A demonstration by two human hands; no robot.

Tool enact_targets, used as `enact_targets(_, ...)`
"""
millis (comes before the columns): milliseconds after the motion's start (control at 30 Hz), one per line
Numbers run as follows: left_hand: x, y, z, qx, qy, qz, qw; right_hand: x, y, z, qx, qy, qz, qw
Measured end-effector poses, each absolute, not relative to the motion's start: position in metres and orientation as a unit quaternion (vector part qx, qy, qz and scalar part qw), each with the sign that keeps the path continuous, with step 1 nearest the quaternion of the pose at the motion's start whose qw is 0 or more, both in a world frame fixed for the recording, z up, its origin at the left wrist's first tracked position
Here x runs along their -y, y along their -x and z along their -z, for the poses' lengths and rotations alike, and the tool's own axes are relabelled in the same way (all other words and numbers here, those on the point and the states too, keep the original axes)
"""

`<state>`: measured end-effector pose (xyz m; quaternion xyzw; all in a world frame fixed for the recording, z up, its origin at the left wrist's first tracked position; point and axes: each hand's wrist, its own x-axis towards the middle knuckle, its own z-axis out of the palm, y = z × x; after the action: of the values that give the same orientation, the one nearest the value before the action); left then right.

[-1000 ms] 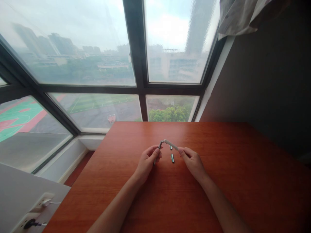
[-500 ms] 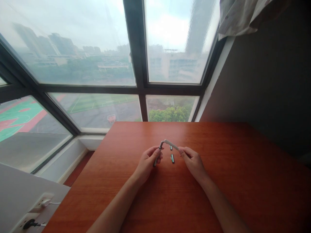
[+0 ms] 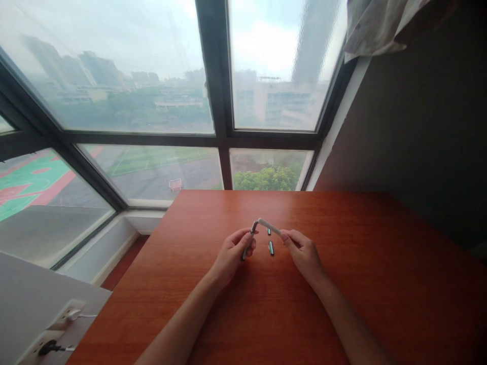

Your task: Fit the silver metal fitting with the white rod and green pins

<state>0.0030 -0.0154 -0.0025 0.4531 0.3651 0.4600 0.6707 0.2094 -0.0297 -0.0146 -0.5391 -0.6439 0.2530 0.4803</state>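
Note:
My left hand (image 3: pixel 232 253) pinches a thin grey stick-like piece (image 3: pixel 248 242) that tilts up to the right. My right hand (image 3: pixel 302 251) pinches a slim white piece (image 3: pixel 269 226) whose far tip meets the grey one, so the two form a peak above the reddish wooden table (image 3: pixel 342 284). Between my hands, two small dark green cylinders lie on the table: one nearer (image 3: pixel 270 248) and one farther (image 3: pixel 268 231), partly behind the white piece.
Large windows (image 3: pixel 152 101) stand beyond the table's far edge. A dark wall (image 3: pixel 418 126) runs along the right, with cloth (image 3: pixel 380 25) hanging at its top. A white power strip with plugged cables (image 3: pixel 57 329) sits at the lower left, beside the table.
Hardly anything moved: both hands keep their grip on the joined pieces, and the view has shifted slightly.

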Motion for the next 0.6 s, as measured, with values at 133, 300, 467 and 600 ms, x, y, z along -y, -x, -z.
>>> enact_targets(133,0.0164,-0.0024,0.0001,-0.352,-0.449,-0.459,0.681,0.0289,-0.21,0.0141,0.637,0.54,-0.261,0.485)
enact_targets(300,0.016,-0.0009,0.0002,-0.346,-0.446,-0.475,0.675,0.0271,-0.2116,0.0164,0.626,0.543,-0.27,0.49)
enact_targets(467,0.0142,0.0007,0.0048,-0.364,-0.464,-0.486,0.645,0.0282,-0.2114,0.0144,0.614,0.534,-0.29,0.503)
enact_targets(600,0.0139,0.0019,0.0071,-0.365,-0.465,-0.5,0.633,0.0298,-0.2092,0.0124,0.64,0.506,-0.306,0.492)
